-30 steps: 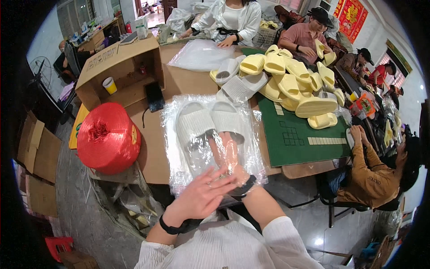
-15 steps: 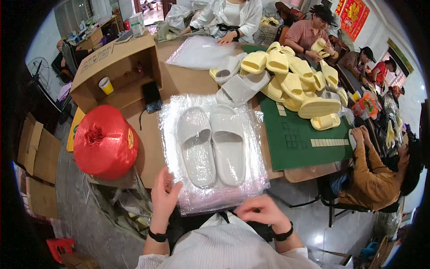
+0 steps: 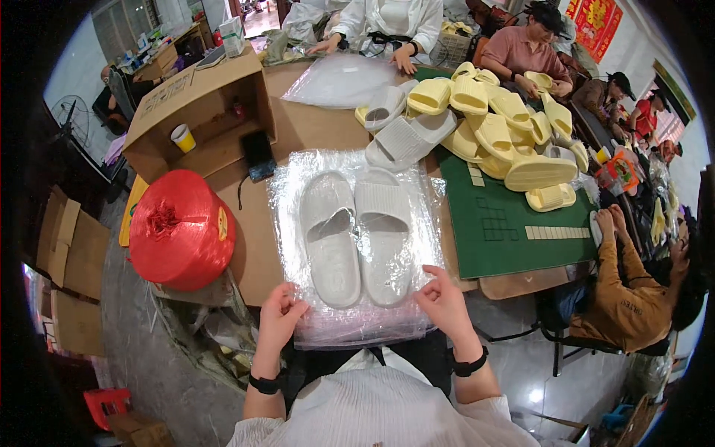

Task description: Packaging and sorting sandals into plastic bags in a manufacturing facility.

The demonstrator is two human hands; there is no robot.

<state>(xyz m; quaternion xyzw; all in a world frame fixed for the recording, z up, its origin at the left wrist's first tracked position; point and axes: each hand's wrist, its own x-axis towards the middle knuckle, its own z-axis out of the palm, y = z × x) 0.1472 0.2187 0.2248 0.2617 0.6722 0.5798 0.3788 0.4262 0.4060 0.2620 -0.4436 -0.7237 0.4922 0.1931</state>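
Red plastic twine in a big round spool (image 3: 181,229) is sitting at the left of the frame, just beside the brown worktop (image 3: 313,134), with an open cardboard box (image 3: 197,112) lying behind it at the upper left. Left of centre at the bottom, the left hand (image 3: 281,319) is pinching the near left edge of a stack of clear plastic bags (image 3: 356,238), its grip closing on the film. Lying on that stack in the middle of the frame, a pair of white slippers (image 3: 359,237) is resting side by side, toes pointing toward the person. Right of them, the right hand (image 3: 445,304) is gripping the near right edge of the bags. Farther right, a green mat (image 3: 506,223) is carrying a heap of yellow slippers (image 3: 506,134) at the upper right, where other people are sitting.
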